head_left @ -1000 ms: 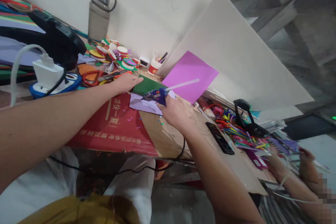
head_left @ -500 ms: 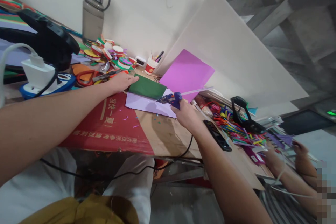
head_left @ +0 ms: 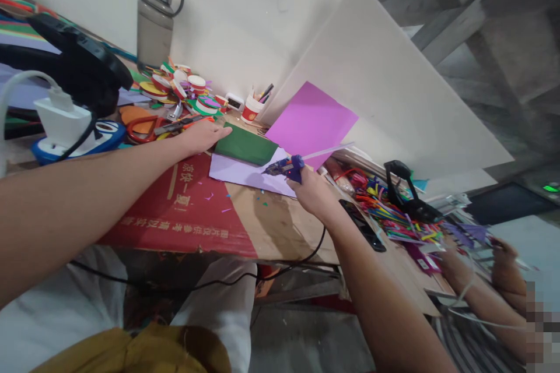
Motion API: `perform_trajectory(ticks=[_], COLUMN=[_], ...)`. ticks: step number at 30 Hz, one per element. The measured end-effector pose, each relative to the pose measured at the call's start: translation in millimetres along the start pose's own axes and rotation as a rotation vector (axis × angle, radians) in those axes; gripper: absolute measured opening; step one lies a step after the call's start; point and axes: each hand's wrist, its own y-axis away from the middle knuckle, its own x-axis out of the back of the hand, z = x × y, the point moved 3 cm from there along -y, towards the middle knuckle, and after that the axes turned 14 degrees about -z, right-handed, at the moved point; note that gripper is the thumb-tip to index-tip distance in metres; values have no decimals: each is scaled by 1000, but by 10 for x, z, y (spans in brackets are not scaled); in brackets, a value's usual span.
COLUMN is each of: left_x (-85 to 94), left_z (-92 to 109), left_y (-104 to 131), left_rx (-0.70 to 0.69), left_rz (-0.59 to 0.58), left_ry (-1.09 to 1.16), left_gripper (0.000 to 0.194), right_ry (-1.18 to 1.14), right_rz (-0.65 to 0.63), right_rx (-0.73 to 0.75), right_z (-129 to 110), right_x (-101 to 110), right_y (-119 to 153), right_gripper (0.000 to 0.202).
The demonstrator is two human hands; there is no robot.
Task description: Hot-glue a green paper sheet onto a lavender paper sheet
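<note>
My right hand [head_left: 310,189] is wrapped round a blue glue gun [head_left: 286,168], a long clear glue stick standing out of its back. The nozzle points left, over the pale lilac sheet [head_left: 231,172]. A dark green piece [head_left: 247,144] lies across the upper part of that sheet. On the green piece's left corner rests my left hand [head_left: 205,136], its fingers stretched out and pressing on the edge. Behind them a bright purple sheet [head_left: 311,122] leans against the white board.
Scissors [head_left: 144,128], ribbon rolls [head_left: 196,84] and a bottle [head_left: 155,29] stand at the back left. A phone [head_left: 362,225] lies right of my right forearm, near colourful strips [head_left: 385,204]. Another person's hands [head_left: 457,262] are at the far right. A black cord hangs off the front edge.
The glue gun and my right hand have shifted very slightly right and down. My left hand stays in place on the green piece.
</note>
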Motion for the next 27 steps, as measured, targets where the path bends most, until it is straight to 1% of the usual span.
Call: perform_trajectory(ticks=[3,7,17,22,27], left_x=[0,1,10,9,6], left_z=[-4,-9,30,20,17], left_y=[-4,-13,34,19,20], left_rx=[48,60,28,15,20], left_rz=[-35,-36,-18,-14,-28], left_ry=[-22,7,19,4,-8], left_gripper=[51,50,50,49,50], right_ry=[3,12,-43,-40,-29], right_rz=[-9,-18,-6,10,1], right_rx=[-28,-66,9,-30,24], right_z=[-10,-45,65,43,15], right_x=[-8,-20,30,16,12], right_y=[-34,-85,26,12,-5], right_gripper=[34,34,34,34,33])
